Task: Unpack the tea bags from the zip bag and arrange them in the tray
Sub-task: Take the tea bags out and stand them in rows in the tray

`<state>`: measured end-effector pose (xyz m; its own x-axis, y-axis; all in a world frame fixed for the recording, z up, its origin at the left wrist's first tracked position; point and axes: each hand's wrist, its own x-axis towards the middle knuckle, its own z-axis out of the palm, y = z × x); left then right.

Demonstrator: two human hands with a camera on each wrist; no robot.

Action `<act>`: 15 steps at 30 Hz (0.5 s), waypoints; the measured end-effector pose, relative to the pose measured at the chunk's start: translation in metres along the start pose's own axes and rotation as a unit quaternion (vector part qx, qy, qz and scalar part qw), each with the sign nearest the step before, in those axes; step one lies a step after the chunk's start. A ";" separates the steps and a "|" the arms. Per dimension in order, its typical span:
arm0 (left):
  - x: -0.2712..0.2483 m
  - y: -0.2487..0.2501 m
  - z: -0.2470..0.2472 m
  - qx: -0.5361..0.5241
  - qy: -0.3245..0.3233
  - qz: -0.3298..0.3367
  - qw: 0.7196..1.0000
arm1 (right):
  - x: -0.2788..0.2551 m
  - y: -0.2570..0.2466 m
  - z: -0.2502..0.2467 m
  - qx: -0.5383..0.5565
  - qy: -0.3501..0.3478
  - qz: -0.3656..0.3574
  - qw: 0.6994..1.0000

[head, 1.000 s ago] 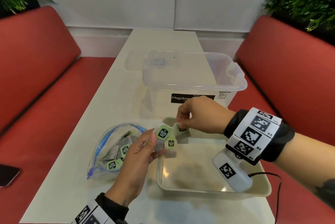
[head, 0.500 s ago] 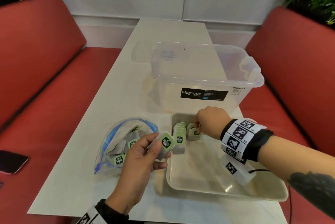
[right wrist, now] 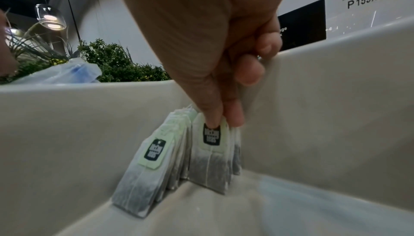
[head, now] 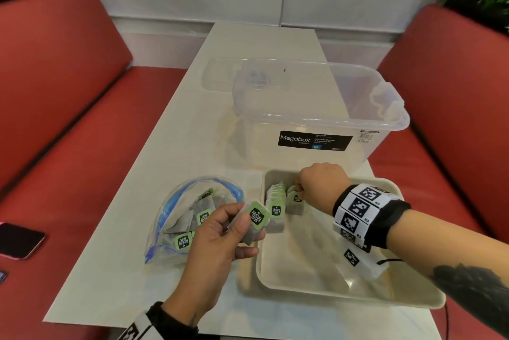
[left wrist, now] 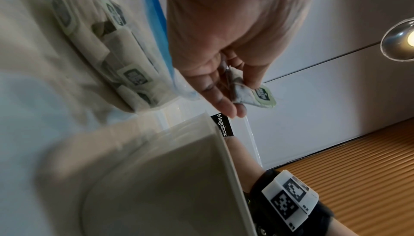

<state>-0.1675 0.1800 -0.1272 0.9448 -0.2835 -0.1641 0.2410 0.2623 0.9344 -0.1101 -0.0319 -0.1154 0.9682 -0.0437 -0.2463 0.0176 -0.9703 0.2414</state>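
Tea bag (head: 295, 200) under right-hand fingertips (right wrist: 211, 119)

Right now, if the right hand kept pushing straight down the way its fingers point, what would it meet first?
Probably the beige plastic tray floor. The right hand pinches the green-tagged paper tea bag by its top, fingers pointing down; the bag's lower edge seems to be already at the floor beside the standing row of tea bags, though depth is unclear.

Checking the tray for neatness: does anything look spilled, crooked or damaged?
Nothing stands out. The green-tagged tea bags stand in tidy rows in the beige plastic tray corner; the right hand pinches one upright, the left hand holds another.
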 end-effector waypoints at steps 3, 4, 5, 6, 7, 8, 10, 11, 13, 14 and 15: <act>0.000 0.001 0.002 -0.001 0.000 0.001 1.000 | -0.002 0.001 0.000 -0.006 0.009 0.000 1.000; 0.000 0.002 0.002 -0.001 0.001 0.001 1.000 | -0.003 0.002 0.000 -0.002 0.015 -0.001 1.000; 0.001 0.002 0.003 -0.004 0.002 0.003 1.000 | -0.005 0.003 -0.002 0.005 0.021 -0.002 1.000; 0.002 0.003 0.004 -0.009 0.005 0.004 1.000 | -0.006 0.004 -0.005 0.015 0.027 -0.004 1.000; 0.003 0.004 0.004 -0.019 0.009 0.004 1.000 | -0.008 0.006 -0.008 0.029 0.037 -0.005 0.999; 0.003 0.005 0.006 -0.031 0.013 0.002 0.999 | -0.011 0.008 -0.013 0.050 0.051 -0.007 0.997; 0.005 0.007 0.009 -0.061 0.019 -0.005 0.998 | -0.020 0.010 -0.026 0.115 0.089 -0.020 0.989; 0.006 0.008 0.010 -0.073 0.019 -0.008 0.997 | -0.027 0.009 -0.033 0.157 0.107 -0.035 0.981; 0.007 0.009 0.014 -0.085 0.017 -0.010 0.996 | -0.042 0.002 -0.051 0.265 0.123 -0.077 0.953; 0.007 0.010 0.016 -0.087 0.015 -0.009 0.996 | -0.050 -0.003 -0.060 0.326 0.117 -0.101 0.933; 0.007 0.010 0.018 -0.088 0.012 -0.010 0.996 | -0.057 -0.008 -0.067 0.376 0.105 -0.121 0.913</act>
<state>-0.1619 0.1643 -0.1131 0.9439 -0.2694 -0.1908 0.2925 0.4143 0.8619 -0.1488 -0.0058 -0.0401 0.9864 0.1641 -0.0021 0.1383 -0.8379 -0.5280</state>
